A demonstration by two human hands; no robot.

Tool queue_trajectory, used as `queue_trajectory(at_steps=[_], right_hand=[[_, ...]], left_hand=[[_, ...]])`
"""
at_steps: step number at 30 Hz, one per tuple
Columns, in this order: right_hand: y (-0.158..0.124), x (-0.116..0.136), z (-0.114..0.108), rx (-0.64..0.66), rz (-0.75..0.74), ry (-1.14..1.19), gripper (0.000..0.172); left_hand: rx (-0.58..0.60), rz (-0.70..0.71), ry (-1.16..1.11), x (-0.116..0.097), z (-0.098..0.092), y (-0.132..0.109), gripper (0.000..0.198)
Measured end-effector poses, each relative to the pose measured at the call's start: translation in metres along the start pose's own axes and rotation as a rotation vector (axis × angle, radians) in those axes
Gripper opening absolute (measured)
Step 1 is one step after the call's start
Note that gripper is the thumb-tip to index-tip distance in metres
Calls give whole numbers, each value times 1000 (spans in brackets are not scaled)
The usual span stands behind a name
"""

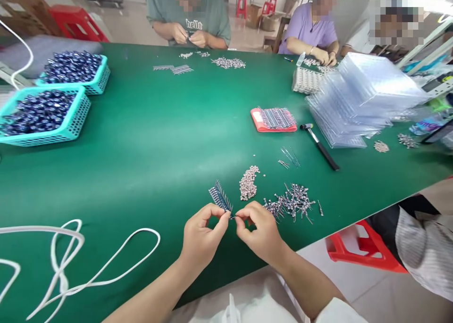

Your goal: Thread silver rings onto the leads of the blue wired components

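My left hand (203, 231) and my right hand (260, 228) meet near the table's front edge, fingertips pinched and almost touching. Between them is a small dark wire-legged part (232, 217), too small to make out fully. Just beyond my left fingertips lies a neat row of similar parts (220, 195). A heap of small pale round beads (248, 183) sits ahead of my right hand. To the right of it spreads a loose pile of wire-legged parts (295, 201).
White cable loops (102, 280) lie at left. Two turquoise baskets (83, 108) of dark shiny pieces stand far left. A hammer (322, 148), a red pad (260, 121) and stacked clear trays (371, 87) are at right. People work across the table.
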State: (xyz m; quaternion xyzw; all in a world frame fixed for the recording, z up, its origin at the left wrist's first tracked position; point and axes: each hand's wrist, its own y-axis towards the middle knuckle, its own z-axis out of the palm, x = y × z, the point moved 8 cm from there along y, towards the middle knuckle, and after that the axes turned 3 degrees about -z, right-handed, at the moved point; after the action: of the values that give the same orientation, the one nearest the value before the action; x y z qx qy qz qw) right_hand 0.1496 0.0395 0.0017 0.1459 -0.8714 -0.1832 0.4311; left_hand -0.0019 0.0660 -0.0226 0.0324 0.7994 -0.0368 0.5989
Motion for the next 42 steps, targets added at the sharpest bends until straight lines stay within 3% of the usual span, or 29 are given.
queue_trajectory(at_steps=[16, 21, 30, 39, 42], right_hand=[[-3, 8, 3, 8, -59, -75, 11], [-2, -2, -2, 7, 12, -21, 11], [1, -22, -42, -24, 110, -155, 9], [-13, -48, -61, 201, 81, -410, 16], [-14, -46, -71, 163, 127, -391, 20]], left_hand=[[-72, -221, -193, 8, -2, 5, 17], [12, -354, -367, 17, 5, 8, 18], [113, -414, -538, 27, 12, 9, 20], [110, -429, -532, 25, 10, 11, 19], [109, -428, -501, 24, 10, 10, 17]])
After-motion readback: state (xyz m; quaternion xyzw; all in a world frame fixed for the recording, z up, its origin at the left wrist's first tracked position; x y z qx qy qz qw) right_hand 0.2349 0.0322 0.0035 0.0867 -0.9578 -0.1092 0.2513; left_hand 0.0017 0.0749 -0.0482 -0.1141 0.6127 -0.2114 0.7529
